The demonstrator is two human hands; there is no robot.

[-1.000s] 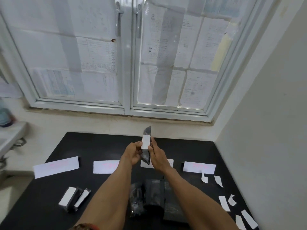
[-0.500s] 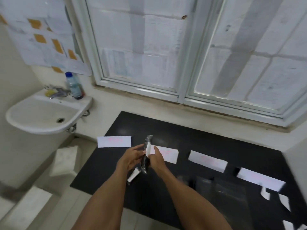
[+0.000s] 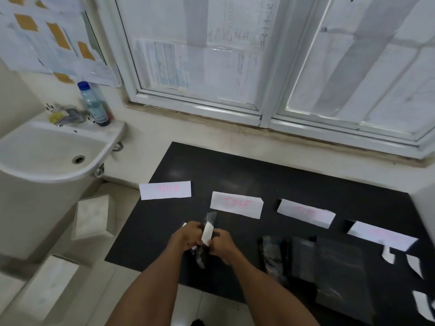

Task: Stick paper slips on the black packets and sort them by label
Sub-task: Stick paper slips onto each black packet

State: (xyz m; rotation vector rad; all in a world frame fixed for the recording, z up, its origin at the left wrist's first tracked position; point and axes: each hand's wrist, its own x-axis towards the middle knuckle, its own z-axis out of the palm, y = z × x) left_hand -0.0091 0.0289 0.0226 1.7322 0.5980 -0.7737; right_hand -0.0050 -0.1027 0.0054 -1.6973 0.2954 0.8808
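Note:
Both hands hold one black packet (image 3: 205, 252) upright over the left front part of the black table (image 3: 235, 175). A white paper slip (image 3: 207, 233) lies on the packet's face. My left hand (image 3: 187, 235) grips the packet from the left, and my right hand (image 3: 222, 243) pinches it from the right at the slip's lower end. Several white label sheets with pink writing lie in a row: far left (image 3: 165, 190), second (image 3: 236, 204), third (image 3: 306, 213), fourth (image 3: 381, 235). A pile of black packets (image 3: 317, 260) lies to the right of my hands.
Loose white slips (image 3: 414, 265) lie at the table's right edge. A white washbasin (image 3: 47, 151) with a tap and a plastic bottle (image 3: 94, 104) stands to the left. White boxes (image 3: 93, 216) sit on the floor below it. A papered window runs behind the table.
My view has swung left, bringing the washbasin in. Both hands have carried the packet with its slip lower and to the left part of the table.

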